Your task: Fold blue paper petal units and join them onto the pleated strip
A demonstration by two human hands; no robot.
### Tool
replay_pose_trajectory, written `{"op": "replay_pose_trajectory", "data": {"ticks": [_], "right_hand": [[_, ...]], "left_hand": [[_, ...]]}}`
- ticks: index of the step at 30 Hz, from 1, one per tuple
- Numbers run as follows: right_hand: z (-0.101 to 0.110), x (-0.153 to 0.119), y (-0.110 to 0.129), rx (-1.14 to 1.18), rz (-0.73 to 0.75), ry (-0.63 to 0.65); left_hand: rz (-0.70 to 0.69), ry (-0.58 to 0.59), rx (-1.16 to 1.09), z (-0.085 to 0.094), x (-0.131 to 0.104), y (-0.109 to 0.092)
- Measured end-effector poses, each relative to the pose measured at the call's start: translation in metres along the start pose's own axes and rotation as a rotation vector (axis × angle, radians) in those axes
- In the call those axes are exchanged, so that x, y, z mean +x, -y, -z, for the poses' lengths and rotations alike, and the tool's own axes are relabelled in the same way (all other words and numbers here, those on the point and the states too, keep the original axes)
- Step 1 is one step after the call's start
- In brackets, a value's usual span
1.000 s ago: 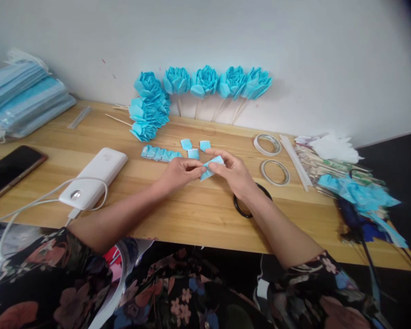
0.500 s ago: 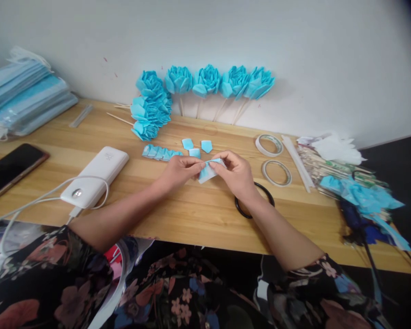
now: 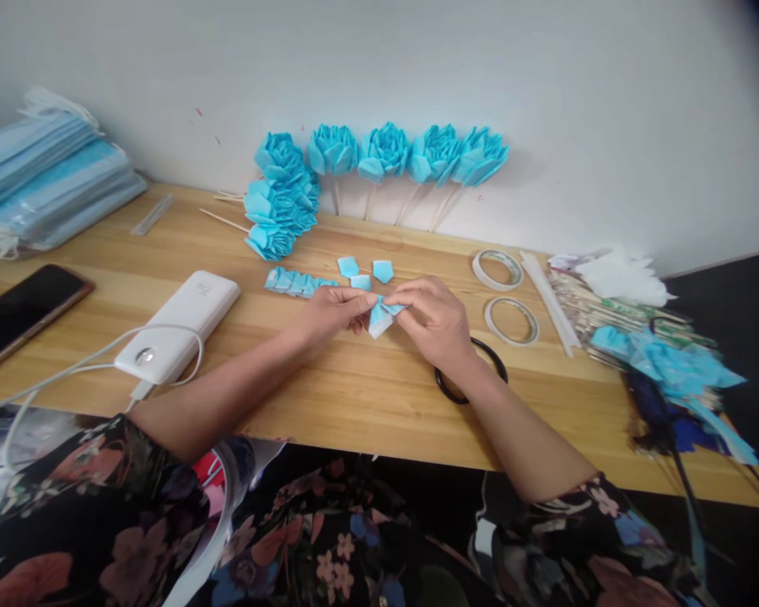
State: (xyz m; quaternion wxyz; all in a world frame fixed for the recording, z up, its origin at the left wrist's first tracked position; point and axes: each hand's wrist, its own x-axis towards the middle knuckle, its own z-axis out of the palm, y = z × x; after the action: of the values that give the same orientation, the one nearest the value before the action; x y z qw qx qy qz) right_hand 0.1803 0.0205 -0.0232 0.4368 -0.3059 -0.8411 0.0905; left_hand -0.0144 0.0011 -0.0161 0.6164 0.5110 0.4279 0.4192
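A small blue and white folded piece point(image 3: 381, 317) is pinched between my two hands above the middle of the wooden table. My left hand point(image 3: 336, 314) grips its left side with thumb and fingertips. The right side is held by my right hand point(image 3: 433, 316), whose fingers cover part of it. Just beyond lie loose folded blue pieces point(image 3: 383, 271), and a row of overlapping blue pieces point(image 3: 297, 282) lies beside my left hand. Blue flowers on sticks point(image 3: 384, 153) lean against the wall, with more flowers point(image 3: 278, 206) stacked to their left.
A white power bank point(image 3: 180, 324) with a cable and a dark phone point(image 3: 29, 316) lie left, below packed masks point(image 3: 51, 169). Tape rolls point(image 3: 511, 321), a black ring point(image 3: 443, 386), white strips point(image 3: 549, 303) and a scrap pile point(image 3: 670, 358) are at the right.
The piece between my hands has been folded further and now looks narrower and more pointed. My right fingers have shifted over its upper right side.
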Motion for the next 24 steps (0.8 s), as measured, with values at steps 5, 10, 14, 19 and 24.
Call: {"op": "replay_pose_trajectory", "data": {"ticks": [5, 10, 14, 19, 24], "right_hand": [[-0.0003, 0.0002, 0.0013, -0.001, -0.003, 0.019], [0.0010, 0.0009, 0.0032, 0.065, -0.097, 0.049], [0.0057, 0.0020, 0.0044, 0.295, -0.317, 0.075], [0.0079, 0.0027, 0.0031, 0.623, -0.600, 0.089], [0.0045, 0.0024, 0.0019, 0.553, -0.651, 0.185]], "left_hand": [[0.002, -0.060, 0.033, -0.0003, 0.0008, 0.0029], [-0.002, -0.116, 0.049, -0.0013, 0.0014, 0.0034], [-0.014, -0.166, 0.073, -0.0007, 0.0006, 0.0014], [-0.039, -0.150, 0.146, -0.0017, -0.0008, -0.0017], [-0.068, -0.150, 0.172, -0.0029, -0.0009, -0.0002]]}}
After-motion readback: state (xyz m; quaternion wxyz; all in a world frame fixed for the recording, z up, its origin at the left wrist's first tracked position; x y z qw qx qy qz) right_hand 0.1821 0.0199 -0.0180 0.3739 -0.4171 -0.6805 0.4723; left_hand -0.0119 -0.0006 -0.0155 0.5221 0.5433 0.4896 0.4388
